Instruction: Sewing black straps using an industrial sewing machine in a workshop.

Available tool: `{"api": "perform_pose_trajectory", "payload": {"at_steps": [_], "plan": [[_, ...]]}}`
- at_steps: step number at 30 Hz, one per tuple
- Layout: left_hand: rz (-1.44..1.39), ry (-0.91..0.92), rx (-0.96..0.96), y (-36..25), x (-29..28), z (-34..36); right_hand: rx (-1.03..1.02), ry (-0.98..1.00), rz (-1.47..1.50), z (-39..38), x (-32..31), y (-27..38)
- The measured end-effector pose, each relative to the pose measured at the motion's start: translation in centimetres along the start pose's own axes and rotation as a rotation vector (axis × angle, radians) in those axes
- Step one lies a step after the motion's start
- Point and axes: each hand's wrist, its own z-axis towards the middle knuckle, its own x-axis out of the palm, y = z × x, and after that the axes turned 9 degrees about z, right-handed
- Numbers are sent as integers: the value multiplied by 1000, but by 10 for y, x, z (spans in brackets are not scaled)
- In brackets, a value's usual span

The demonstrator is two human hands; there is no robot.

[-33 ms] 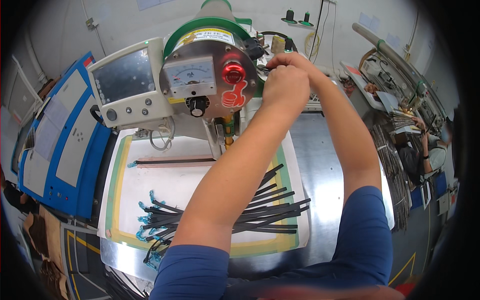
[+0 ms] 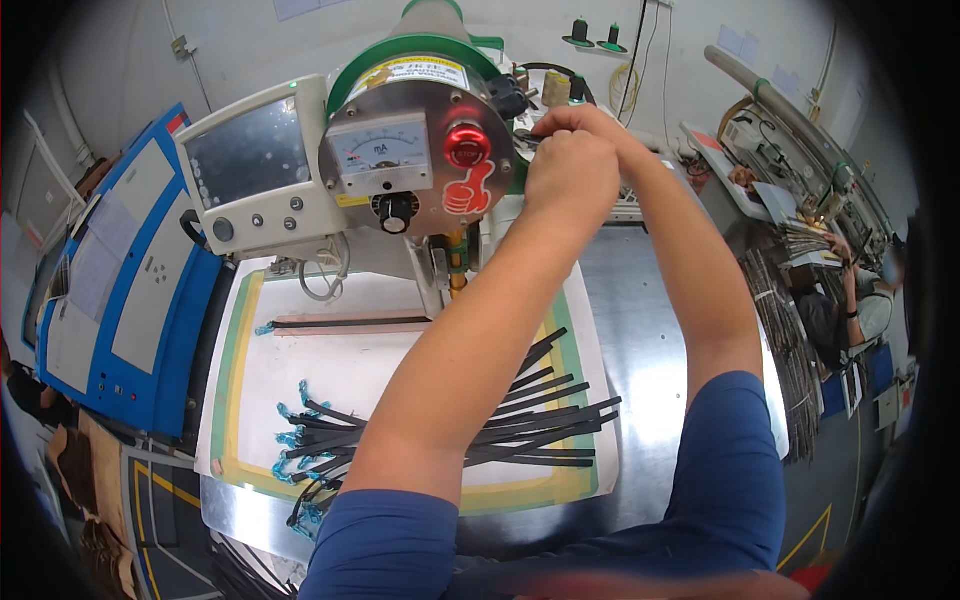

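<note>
Both arms reach forward past the right side of a machine head (image 2: 350, 215) with a round metal front, a dial gauge (image 2: 380, 147) and a glowing red stop button (image 2: 467, 147). My left hand (image 2: 573, 172) is closed, knuckles up, its fingertips hidden behind it. Just beyond and touching it, my right hand (image 2: 583, 122) bends its fingers together near a small dark part. What either hand holds cannot be made out. Under my left forearm several black strips (image 2: 530, 420) with blue frayed ends lie on a white sheet (image 2: 330, 365). Another black strip (image 2: 350, 323) rests on a pinkish bar under the machine.
A grey control screen (image 2: 250, 165) adjoins the machine's left side. The shiny metal table (image 2: 640, 320) extends right of the taped sheet. A blue cabinet (image 2: 135, 280) stands at the left. Thread spools (image 2: 557, 90) sit behind my hands. Another person (image 2: 860, 310) works at the far right.
</note>
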Motion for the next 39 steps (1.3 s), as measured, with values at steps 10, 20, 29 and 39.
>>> {"api": "perform_pose_trajectory", "payload": {"at_steps": [10, 20, 29, 39], "plan": [[-130, -153, 144, 1, 9, 0, -66, -278, 290, -2, -7, -27], [-265, -481, 457, 18, 0, -65, 23, -366, 362, -105, 32, -55], [271, 26, -31, 237, -83, -339, 632, -407, 126, -312, 44, -140], [715, 513, -650, 325, -109, -384, 437, -350, -209, -310, 90, -150]]}}
